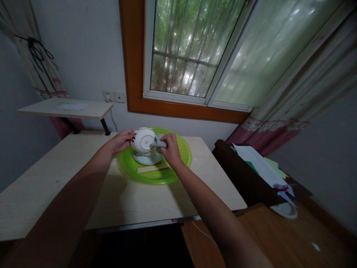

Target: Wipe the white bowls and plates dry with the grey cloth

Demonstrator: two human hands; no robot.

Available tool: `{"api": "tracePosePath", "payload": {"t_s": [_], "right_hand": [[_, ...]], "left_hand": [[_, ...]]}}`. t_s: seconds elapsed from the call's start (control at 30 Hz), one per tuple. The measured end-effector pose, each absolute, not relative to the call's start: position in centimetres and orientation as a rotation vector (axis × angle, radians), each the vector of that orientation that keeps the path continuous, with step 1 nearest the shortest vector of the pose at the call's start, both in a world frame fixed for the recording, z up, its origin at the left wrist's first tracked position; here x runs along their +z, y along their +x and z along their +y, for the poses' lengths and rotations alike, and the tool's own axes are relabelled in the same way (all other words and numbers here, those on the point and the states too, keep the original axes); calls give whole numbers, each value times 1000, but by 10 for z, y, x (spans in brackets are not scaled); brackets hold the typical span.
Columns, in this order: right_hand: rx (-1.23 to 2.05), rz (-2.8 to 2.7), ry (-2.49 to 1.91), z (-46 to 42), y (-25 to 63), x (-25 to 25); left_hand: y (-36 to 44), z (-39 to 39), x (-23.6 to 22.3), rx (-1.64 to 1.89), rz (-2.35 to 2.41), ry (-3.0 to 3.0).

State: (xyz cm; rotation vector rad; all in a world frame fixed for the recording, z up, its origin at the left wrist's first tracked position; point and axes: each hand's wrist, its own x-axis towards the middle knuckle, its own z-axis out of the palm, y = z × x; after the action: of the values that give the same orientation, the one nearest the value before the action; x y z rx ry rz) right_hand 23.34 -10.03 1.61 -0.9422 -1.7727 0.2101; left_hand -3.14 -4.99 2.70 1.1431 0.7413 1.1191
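My left hand point(124, 140) grips the rim of a white bowl point(143, 138), tilted so that its underside with the foot ring faces me. In my right hand point(171, 147) is a bunched grey cloth point(158, 142), pressed against or very close to the bowl's right side. Below the bowl sits a white plate point(146, 159) on a round green tray point(156, 179). A pair of pale chopsticks point(152, 168) lies on the tray in front of the plate. Behind the cloth, part of another light dish is mostly hidden.
The tray stands on a pale wooden table point(134, 204). A raised shelf point(80, 108) stands at the back left. Behind is a window point(189, 48) with an orange-brown frame. To the right, papers point(258, 163) lie on a dark piece of furniture point(240, 175).
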Motion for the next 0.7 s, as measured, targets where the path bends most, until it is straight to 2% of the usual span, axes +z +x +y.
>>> {"api": "tracePosePath", "payload": {"t_s": [0.17,0.43,0.7], "right_hand": [[189,-2049,-819,-107,229,18],[-125,-2388,-662,-121,221,26],[-469,-2345,-880,-124,222,30]], "left_hand": [[-32,-51,28,1132,771,1151],[-30,-55,31,1148,687,1033],[-33,-51,28,1109,627,989]]}}
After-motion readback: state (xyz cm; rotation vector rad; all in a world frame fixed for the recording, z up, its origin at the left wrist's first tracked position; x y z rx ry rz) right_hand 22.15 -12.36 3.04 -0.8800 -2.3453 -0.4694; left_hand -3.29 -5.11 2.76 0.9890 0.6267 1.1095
